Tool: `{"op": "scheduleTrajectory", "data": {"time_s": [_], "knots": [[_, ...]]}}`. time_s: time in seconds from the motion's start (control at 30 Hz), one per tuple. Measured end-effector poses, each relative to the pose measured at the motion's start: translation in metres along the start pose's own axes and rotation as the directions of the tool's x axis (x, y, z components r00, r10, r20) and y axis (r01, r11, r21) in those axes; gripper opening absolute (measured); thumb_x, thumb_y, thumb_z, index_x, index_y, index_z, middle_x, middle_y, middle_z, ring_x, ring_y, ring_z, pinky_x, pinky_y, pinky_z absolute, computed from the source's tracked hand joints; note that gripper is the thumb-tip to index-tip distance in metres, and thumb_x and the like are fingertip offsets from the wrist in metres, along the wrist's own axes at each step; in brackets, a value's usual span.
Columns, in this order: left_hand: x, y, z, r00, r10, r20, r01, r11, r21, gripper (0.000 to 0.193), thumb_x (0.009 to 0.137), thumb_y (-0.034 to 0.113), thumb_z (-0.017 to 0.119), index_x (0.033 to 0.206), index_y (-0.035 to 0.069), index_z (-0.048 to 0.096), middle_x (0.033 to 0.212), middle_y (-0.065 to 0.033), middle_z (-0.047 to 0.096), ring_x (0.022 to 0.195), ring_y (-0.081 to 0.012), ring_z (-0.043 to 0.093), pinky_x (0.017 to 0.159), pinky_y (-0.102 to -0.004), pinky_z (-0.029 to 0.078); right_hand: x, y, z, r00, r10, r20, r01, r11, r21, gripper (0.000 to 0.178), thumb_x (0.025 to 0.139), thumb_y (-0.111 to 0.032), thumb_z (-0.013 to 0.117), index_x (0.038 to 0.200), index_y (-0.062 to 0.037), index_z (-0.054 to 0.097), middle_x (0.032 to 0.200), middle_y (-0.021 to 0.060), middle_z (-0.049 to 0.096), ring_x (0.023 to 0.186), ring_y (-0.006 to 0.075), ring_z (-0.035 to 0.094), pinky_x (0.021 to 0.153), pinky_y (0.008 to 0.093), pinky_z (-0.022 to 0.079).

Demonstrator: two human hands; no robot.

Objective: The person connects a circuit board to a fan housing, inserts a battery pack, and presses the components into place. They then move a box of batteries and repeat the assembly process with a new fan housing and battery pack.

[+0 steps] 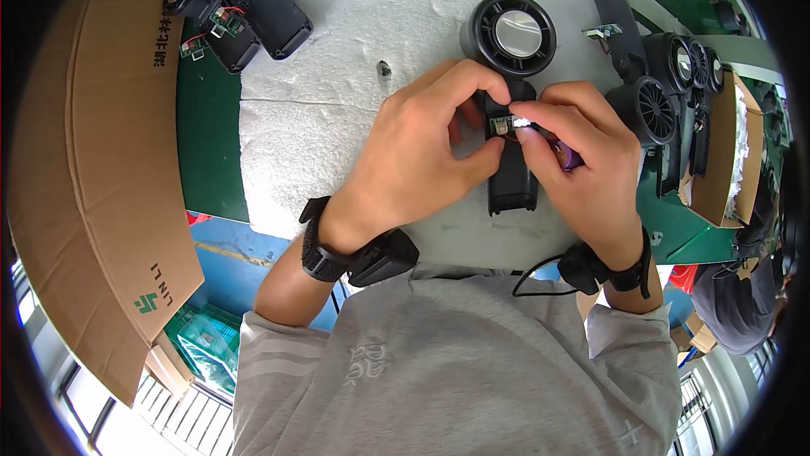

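A black handheld fan [509, 36] lies on the white foam sheet, its round head away from me and its open handle [512, 179] toward me. Thumb and index finger of my left hand [419, 140] close on the handle's left side. At the upper part of the handle sits a small green circuit board [501, 125] with a metal connector. My right hand [589, 140] pinches the board's right end, where a bright white spot shows. A purple cylinder [567, 155], which looks like a battery cell, peeks out under my right fingers; how it is held is hidden.
Black fan bodies with loose boards and red wires [245, 13] lie at the far left. More fan parts [654, 110] crowd the right, beside an open carton [732, 152]. A large cardboard box [118, 169] stands left of the foam sheet [304, 144] on the green table.
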State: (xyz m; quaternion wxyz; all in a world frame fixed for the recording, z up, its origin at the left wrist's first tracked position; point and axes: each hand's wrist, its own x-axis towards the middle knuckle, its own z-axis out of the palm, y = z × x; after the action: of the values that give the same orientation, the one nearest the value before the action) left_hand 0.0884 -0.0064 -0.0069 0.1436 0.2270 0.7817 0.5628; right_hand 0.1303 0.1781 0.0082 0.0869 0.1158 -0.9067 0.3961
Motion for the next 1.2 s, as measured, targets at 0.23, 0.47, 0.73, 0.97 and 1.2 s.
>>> {"op": "scheduleTrajectory", "data": {"time_s": [0.23, 0.47, 0.73, 0.97, 1.2], "knots": [[0.000, 0.000, 0.002, 0.999, -0.026, -0.026, 0.027, 0.999, 0.034, 0.036, 0.071, 0.000, 0.073, 0.102, 0.008, 0.057, 0.084, -0.0016, 0.061, 0.073, -0.0103, 0.059, 0.062, -0.0235, 0.046, 0.000, -0.001, 0.004, 0.998, -0.054, -0.040, 0.052, 0.997, -0.060, 0.026, 0.073, 0.004, 0.073, 0.098, -0.0052, 0.071, 0.090, 0.0064, 0.062, 0.067, 0.0143, 0.060, 0.057, 0.0247, 0.046], [0.001, 0.001, 0.005, 0.998, -0.020, -0.059, 0.023, 0.999, 0.046, 0.033, 0.072, 0.001, 0.073, 0.100, 0.008, 0.055, 0.080, -0.0017, 0.059, 0.070, -0.0100, 0.058, 0.060, -0.0238, 0.046, 0.004, -0.002, 0.010, 0.989, 0.004, -0.147, -0.002, 1.000, 0.014, 0.025, 0.074, 0.004, 0.073, 0.097, -0.0050, 0.072, 0.090, 0.0067, 0.064, 0.064, 0.0125, 0.058, 0.054, 0.0243, 0.046], [0.000, 0.000, 0.005, 0.999, -0.005, -0.053, 0.008, 0.999, 0.051, 0.034, 0.073, 0.002, 0.072, 0.101, 0.008, 0.055, 0.079, -0.0018, 0.058, 0.069, -0.0101, 0.057, 0.061, -0.0237, 0.046, 0.001, 0.000, 0.008, 0.991, -0.035, -0.126, 0.028, 0.998, -0.059, 0.024, 0.074, 0.002, 0.075, 0.097, -0.0037, 0.072, 0.089, 0.0072, 0.064, 0.064, 0.0127, 0.058, 0.054, 0.0254, 0.046], [-0.001, -0.004, 0.001, 1.000, -0.013, -0.021, 0.011, 0.996, -0.092, 0.028, 0.080, -0.002, 0.069, 0.106, 0.004, 0.059, 0.084, -0.0047, 0.062, 0.074, -0.0118, 0.061, 0.064, -0.0237, 0.048, 0.000, -0.002, 0.008, 0.992, -0.062, -0.111, 0.048, 0.991, -0.127, 0.023, 0.075, 0.000, 0.076, 0.097, -0.0034, 0.072, 0.088, 0.0071, 0.063, 0.063, 0.0128, 0.058, 0.053, 0.0252, 0.046], [0.005, -0.010, 0.000, 0.981, 0.193, -0.035, -0.192, 0.981, 0.014, 0.020, 0.086, -0.005, 0.063, 0.103, 0.003, 0.069, 0.089, -0.0080, 0.066, 0.078, -0.0158, 0.063, 0.066, -0.0256, 0.049, 0.001, 0.000, 0.007, 0.994, 0.013, -0.111, -0.022, 0.997, -0.076, 0.021, 0.076, -0.002, 0.075, 0.097, -0.0029, 0.068, 0.086, 0.0073, 0.063, 0.062, 0.0132, 0.057, 0.053, 0.0249, 0.044]]}}
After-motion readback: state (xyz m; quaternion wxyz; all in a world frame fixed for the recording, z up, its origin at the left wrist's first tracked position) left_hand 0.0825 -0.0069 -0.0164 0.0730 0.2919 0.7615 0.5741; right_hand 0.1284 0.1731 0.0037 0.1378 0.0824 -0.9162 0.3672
